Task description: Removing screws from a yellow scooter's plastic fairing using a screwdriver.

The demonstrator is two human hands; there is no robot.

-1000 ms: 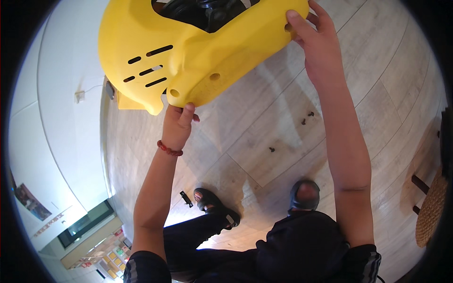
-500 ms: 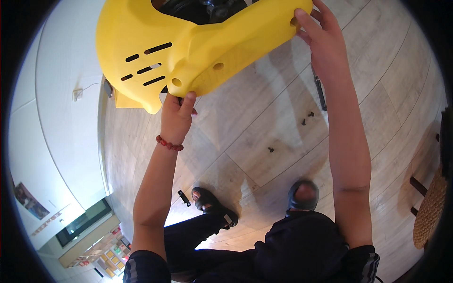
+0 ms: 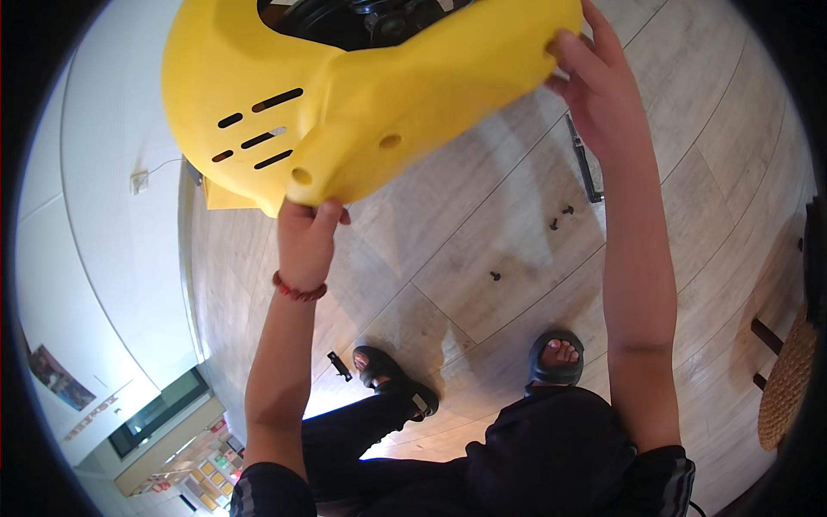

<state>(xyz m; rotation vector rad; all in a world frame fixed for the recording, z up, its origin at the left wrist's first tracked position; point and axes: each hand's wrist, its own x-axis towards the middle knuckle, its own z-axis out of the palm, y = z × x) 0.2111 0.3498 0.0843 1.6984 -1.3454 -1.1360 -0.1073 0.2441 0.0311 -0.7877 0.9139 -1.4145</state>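
A large yellow plastic cover (image 3: pixel 233 77), moulded with vent slots and round screw holes, fills the upper part of the head view. My left hand (image 3: pixel 306 246), wearing a red bead bracelet, pinches its lower edge beside a screw hole. At the far right end of the cover, my right hand (image 3: pixel 603 99) grips with the thumb in front and the fingers partly hidden behind. Through the cover's opening, black mechanical parts (image 3: pixel 379 21) show; I cannot tell whether they are joined to it.
Several small dark screws (image 3: pixel 494 276) lie on the wood-look floor (image 3: pixel 465 233). A black bar-shaped tool (image 3: pixel 586 164) lies near my right forearm, and a small black piece (image 3: pixel 339 366) beside my left foot. A woven stool (image 3: pixel 786 379) stands at right, a white cabinet (image 3: pixel 103 215) at left.
The cover's left end has come down and to the left, together with my left hand. My right hand has shifted slightly down and right, still gripping the other end.
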